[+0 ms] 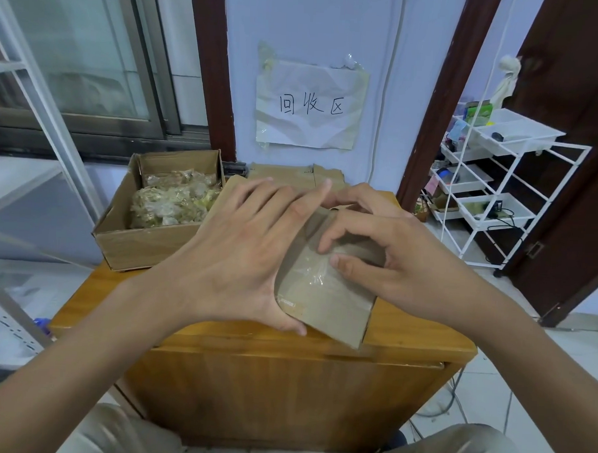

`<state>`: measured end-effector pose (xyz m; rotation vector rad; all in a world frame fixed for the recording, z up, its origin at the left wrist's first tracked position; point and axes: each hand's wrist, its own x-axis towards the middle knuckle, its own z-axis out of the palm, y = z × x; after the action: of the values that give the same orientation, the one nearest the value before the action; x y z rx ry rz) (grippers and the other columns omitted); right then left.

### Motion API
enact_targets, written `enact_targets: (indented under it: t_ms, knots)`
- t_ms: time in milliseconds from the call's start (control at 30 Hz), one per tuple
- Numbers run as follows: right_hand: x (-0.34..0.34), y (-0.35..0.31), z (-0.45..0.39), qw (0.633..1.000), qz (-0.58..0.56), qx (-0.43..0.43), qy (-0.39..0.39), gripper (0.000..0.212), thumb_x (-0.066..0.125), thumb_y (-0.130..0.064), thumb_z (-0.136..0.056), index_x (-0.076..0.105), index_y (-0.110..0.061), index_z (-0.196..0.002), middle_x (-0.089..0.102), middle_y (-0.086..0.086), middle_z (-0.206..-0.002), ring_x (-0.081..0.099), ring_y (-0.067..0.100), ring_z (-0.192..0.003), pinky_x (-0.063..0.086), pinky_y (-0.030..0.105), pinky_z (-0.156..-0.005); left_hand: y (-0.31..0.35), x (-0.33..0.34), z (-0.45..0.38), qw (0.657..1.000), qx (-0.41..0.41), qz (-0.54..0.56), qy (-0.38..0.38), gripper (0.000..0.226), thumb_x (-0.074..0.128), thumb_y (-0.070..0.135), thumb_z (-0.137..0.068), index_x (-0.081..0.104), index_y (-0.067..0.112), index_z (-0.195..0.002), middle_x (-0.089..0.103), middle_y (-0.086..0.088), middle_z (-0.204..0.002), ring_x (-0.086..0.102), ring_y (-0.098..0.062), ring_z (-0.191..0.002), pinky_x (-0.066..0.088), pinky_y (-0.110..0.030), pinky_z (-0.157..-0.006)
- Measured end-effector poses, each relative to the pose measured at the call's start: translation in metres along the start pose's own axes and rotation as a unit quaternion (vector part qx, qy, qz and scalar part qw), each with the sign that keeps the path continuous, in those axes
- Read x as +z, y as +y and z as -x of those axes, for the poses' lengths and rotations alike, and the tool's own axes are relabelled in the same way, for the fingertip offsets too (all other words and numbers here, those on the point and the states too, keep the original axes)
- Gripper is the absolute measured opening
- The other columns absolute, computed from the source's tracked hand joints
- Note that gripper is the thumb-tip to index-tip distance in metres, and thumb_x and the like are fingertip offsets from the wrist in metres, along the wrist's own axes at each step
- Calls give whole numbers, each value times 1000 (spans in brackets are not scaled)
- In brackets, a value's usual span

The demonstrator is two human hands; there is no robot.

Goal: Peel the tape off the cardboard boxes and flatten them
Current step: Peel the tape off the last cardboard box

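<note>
A small brown cardboard box (325, 302) rests tilted on the wooden cabinet top (419, 334), with clear tape (314, 271) shining across its upper face. My left hand (241, 258) grips the box's left side, fingers spread over its top and thumb under the near corner. My right hand (385, 250) curls over the box's far right part, with fingertips and thumb pressed at the tape. Whether a tape end is pinched is hidden by the fingers. Flat cardboard pieces (293, 176) lie behind the hands.
An open cardboard box (136, 243) holding crumpled used tape stands at the cabinet's back left. A paper sign (311, 105) hangs on the wall. A white wire rack (498, 180) stands on the right, beside a dark door. A window fills the left.
</note>
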<state>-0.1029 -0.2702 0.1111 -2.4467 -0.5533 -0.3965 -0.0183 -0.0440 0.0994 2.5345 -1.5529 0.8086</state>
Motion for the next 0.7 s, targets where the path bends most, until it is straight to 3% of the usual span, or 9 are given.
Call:
enact_targets:
  t_ms: [133, 233, 300, 467, 600, 700]
  knots:
    - [1, -3, -2, 1000, 27, 2, 2, 15, 69, -21, -99, 64, -34, -94, 51, -13, -132, 47, 6, -136, 45, 45, -103, 0, 0, 0, 1000, 1, -5, 0, 154, 67, 97, -50, 23, 0, -161, 53, -11, -139, 48, -31, -127, 32, -49, -114]
    - [3, -4, -4, 995, 91, -26, -8, 13, 63, -19, -102, 58, -29, -96, 49, -10, -127, 41, -5, -125, 38, 37, -98, 0, 0, -1, 1000, -1, -6, -3, 154, 65, 98, -51, 22, 0, -162, 53, -11, -138, 48, -31, -127, 32, -48, -115]
    - [3, -2, -4, 991, 121, -47, -15, 14, 59, -15, -103, 54, -24, -96, 45, -6, -124, 38, 2, -129, 37, 36, -97, -1, 1, 0, 1000, -5, -7, -10, 154, 63, 99, -52, 20, 1, -163, 52, -11, -139, 48, -30, -128, 31, -48, -116]
    - [4, 3, 5, 997, 68, -45, -3, 12, 52, -13, -107, 53, -19, -96, 39, -2, -125, 31, 20, -147, 44, 54, -100, -7, 3, 5, 999, -37, 7, -27, 155, 60, 100, -51, 15, 4, -164, 49, -7, -140, 47, -27, -126, 32, -45, -113]
    - [11, 7, 15, 998, 22, -31, 50, 19, 46, -28, -111, 56, -18, -99, 40, 1, -130, 40, 12, -134, 44, 30, -94, -6, 6, 6, 998, -49, 7, -25, 153, 58, 101, -51, 15, 8, -164, 47, -7, -142, 45, -27, -130, 33, -47, -114]
    - [10, 15, 24, 988, -34, -7, 153, 16, 45, -27, -108, 56, -22, -98, 46, 5, -131, 43, 17, -136, 34, 19, -109, -10, 8, 9, 996, -79, 16, -25, 151, 56, 101, -52, 11, 12, -165, 44, -7, -146, 42, -28, -134, 32, -47, -116]
